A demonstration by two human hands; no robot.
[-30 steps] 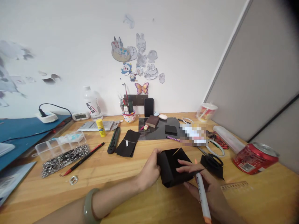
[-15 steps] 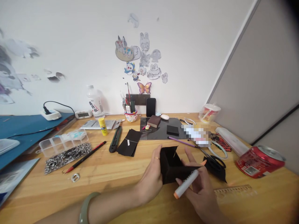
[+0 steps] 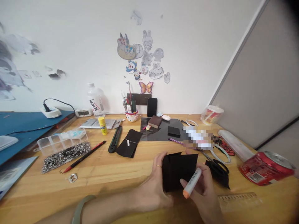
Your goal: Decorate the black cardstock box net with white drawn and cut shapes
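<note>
A black folded paper box [image 3: 179, 171] is held up over the table between my two hands. My left hand [image 3: 156, 183], with a ring on one finger, grips its left side. My right hand [image 3: 204, 189] holds a white marker [image 3: 192, 183] with an orange end, and its fingers also touch the box's right side. The box's front panel now faces me and hides most of its inside. Just right of my right hand lie black-handled scissors [image 3: 217, 166] on a piece of black paper, with a clear ruler [image 3: 238, 199] below them.
Black paper strips [image 3: 130, 143], a utility knife [image 3: 115, 140] and a glue stick [image 3: 102, 126] lie or stand left of centre. A clear box of metal pull tabs [image 3: 66, 157] and a red-tipped black pencil [image 3: 84, 157] are further left. A red can [image 3: 266, 168] stands at the right.
The box has been turned so its open inside no longer faces me, and its front panel has come upright. The marker moved slightly right with my right hand. The view shifted a little.
</note>
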